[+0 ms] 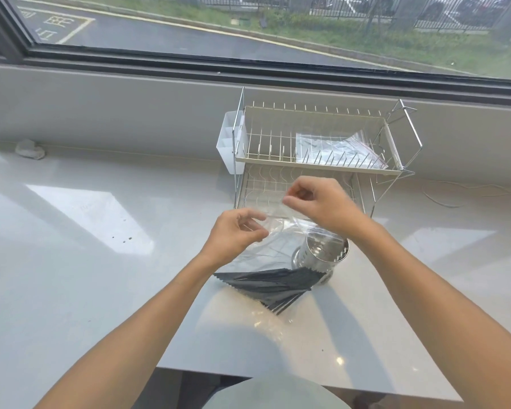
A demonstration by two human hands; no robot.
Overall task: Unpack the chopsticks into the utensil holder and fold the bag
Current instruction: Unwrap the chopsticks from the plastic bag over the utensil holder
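The clear bag (273, 246) is pinched at its top edge by both hands (236, 231) (322, 202) mid-bench, probably so the mouth gets pulled open, with chopsticks (272, 283) inside and the holder (325, 252) parked right behind.

Both forearms are bare from the bottom edge of the view up to the wrists, with no sleeve showing on either. The left hand (236, 231) and the right hand (322, 202) wear no glove, ring, watch or band. At the bottom of the view, below the near edge of the table (71, 261), is a rounded pale grey-green shape, probably the person's clothing.
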